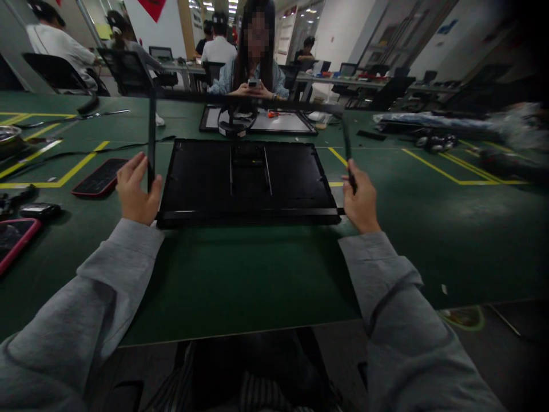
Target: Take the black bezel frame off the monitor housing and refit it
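Observation:
A thin black bezel frame [152,137] is held up over the bench between my two hands. Its left bar is gripped between the thumb and fingers of my left hand [139,191]. My right hand [361,197] has its fingers closed around the lower part of the right bar. Beneath and behind the frame lies a flat black monitor panel [201,177], with metal rails and a small raised box at its middle. A black strip runs along the panel's near edge; I cannot tell whether it belongs to the frame.
A red-edged phone [100,177] and a pink-edged phone [17,240] lie on the green bench [257,274] at left. Beyond the panel stand a black headset [234,123] and another panel [283,121]. Plastic-wrapped parts [433,120] lie at right. A person [227,74] sits opposite.

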{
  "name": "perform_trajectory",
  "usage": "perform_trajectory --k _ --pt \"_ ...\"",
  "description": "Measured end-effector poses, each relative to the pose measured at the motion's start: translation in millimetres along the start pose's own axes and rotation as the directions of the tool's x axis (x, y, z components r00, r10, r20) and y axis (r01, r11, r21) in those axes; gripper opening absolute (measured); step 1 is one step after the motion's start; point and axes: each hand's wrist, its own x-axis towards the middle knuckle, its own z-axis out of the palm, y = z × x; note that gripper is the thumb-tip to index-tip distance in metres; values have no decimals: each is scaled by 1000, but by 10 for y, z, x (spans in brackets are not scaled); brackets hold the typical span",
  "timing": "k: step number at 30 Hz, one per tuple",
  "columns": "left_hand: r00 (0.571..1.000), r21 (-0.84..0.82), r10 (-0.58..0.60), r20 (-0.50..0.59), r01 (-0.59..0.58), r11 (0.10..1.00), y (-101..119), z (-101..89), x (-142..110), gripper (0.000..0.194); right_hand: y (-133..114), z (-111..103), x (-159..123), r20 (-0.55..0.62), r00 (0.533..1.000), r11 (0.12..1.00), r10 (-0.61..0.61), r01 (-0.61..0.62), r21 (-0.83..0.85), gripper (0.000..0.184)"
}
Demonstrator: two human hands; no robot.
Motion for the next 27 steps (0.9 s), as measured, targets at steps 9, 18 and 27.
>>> perform_trajectory --k 9,18,27 --pt "967 171 118 -225 -80 982 317 -244 86 64 -311 -130 -17 -312 948 996 -66 44 -76 63" --pt "990 120 -141 10 139 983 148 -42 -4 54 0 81 -40 10 998 998 65 -65 -22 66" --pt "931 50 -262 254 258 965 -173 200 -136 48 264 267 -101 167 971 983 172 -158 -90 64"
